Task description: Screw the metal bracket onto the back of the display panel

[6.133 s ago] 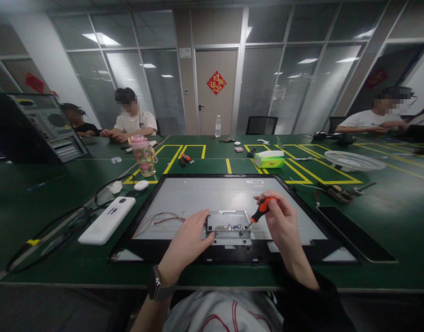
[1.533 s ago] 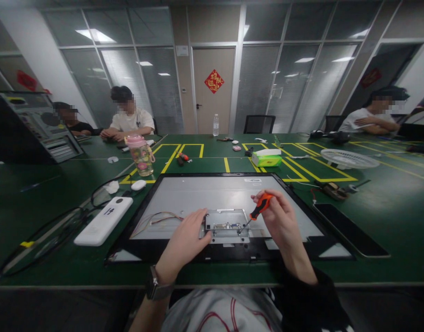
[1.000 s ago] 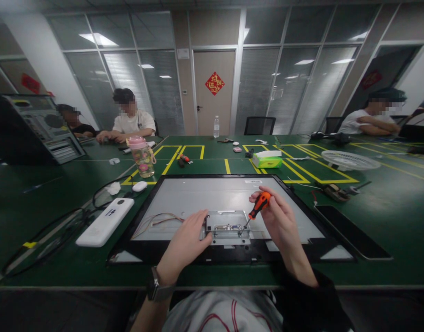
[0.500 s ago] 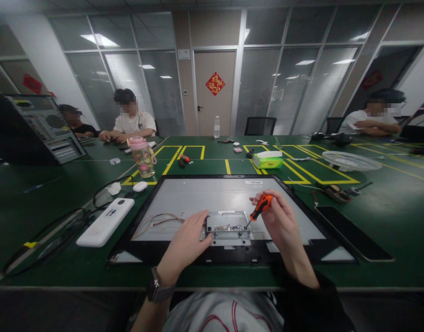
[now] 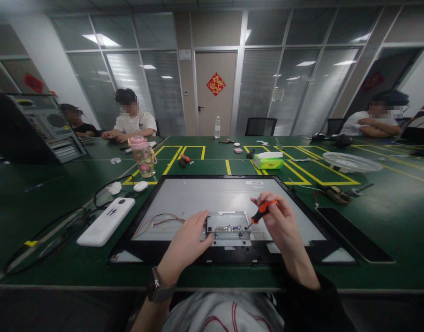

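A flat display panel (image 5: 212,191) with a black frame lies back-up on the table before me. Near its front edge sits a metal bracket (image 5: 229,221) with a row of connectors. My left hand (image 5: 189,240) steadies the bracket's left end, fingers along the far side and thumb at the near side. My right hand (image 5: 279,221) grips an orange and black screwdriver (image 5: 262,212), held tilted. Its tip meets the right part of the connector row; the screw itself is too small to make out. Thin coloured wires (image 5: 163,218) run across the panel at left.
A white power bank (image 5: 106,222), black cables (image 5: 56,235) and a pink-lidded bottle (image 5: 143,157) are at left. A phone (image 5: 353,234) lies at right, with a tape measure (image 5: 337,193) beyond. A green tissue pack (image 5: 268,161) stands behind the panel. Other people sit across the table.
The screwdriver's handle has tipped lower and to the right, my right fingers shifting with it. Its tip stays at the connector row. My left hand keeps its place on the bracket.
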`<state>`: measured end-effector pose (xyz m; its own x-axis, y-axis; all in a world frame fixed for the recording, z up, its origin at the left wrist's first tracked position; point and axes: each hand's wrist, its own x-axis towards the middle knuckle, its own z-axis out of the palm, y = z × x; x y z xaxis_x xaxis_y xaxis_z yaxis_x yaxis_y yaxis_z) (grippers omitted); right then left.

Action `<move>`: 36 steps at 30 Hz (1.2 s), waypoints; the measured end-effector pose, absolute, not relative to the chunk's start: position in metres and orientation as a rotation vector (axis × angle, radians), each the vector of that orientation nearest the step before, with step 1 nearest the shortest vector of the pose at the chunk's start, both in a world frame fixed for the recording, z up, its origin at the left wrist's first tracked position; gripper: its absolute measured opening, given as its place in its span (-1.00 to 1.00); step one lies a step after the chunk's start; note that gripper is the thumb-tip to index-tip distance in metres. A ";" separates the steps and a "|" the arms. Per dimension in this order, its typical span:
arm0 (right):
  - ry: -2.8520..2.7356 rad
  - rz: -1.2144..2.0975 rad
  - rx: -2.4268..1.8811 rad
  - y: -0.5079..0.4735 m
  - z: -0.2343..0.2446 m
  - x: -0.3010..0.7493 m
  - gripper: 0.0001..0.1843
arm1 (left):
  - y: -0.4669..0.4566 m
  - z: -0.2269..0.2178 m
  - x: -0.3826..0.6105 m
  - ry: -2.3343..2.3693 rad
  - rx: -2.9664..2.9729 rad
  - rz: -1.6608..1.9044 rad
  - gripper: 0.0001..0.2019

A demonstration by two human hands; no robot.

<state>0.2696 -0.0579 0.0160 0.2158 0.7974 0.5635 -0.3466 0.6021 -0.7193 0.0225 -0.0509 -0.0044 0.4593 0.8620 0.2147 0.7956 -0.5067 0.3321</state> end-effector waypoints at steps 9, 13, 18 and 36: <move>-1.107 0.834 -0.485 -0.059 0.016 0.269 -0.88 | -0.050 -0.008 0.022 1.439 2.522 0.570 -0.45; -1.107 0.862 -0.507 -0.059 0.016 0.269 -0.84 | -0.049 -0.009 0.021 1.435 2.518 0.579 -0.45; -1.109 0.882 -0.452 -0.060 0.019 0.267 -0.86 | -0.052 -0.006 0.021 1.447 2.502 0.552 -0.45; -1.087 0.896 -0.472 -0.061 0.021 0.266 -0.84 | -0.052 -0.001 0.023 1.457 2.486 0.551 -0.46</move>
<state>0.2663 -0.0609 0.0210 0.1771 0.8137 0.5537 -0.3882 0.5747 -0.7205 0.0227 -0.0521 -0.0014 0.4425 0.8713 0.2124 0.7938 -0.4907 0.3593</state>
